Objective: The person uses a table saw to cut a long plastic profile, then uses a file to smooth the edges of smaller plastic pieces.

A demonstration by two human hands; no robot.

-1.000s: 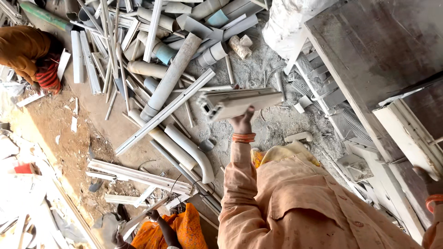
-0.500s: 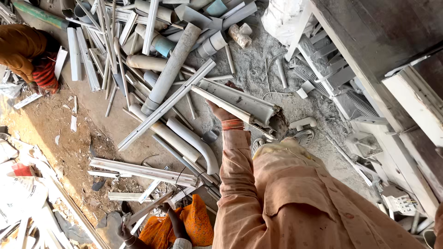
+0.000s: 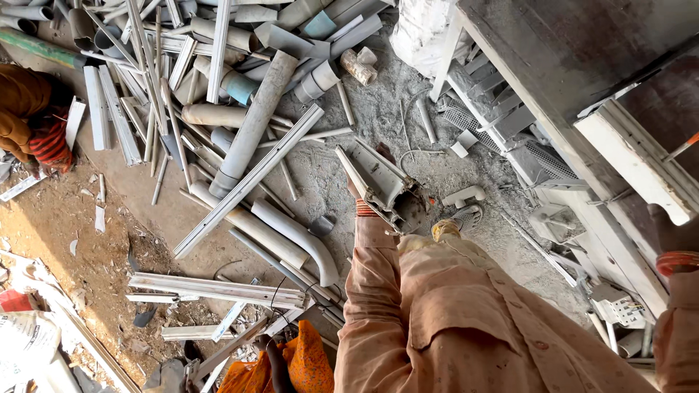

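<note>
I am seeing grey round pipes (image 3: 251, 131) and flat white strips (image 3: 218, 290) lying dusty on the floor. The left hand (image 3: 357, 193) is closing its grip on a hollow white channel piece (image 3: 382, 185) — angular, gritty. The right hand (image 3: 666, 229) is touching a white frame (image 3: 633, 164) — grip unclear.

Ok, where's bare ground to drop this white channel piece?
Bare: grey dusty ground between the long white strip and the channel piece in the left hand; brown dirt between the pipe pile and the flat strips. Crowded: pipe pile and mesh scraps.
</note>
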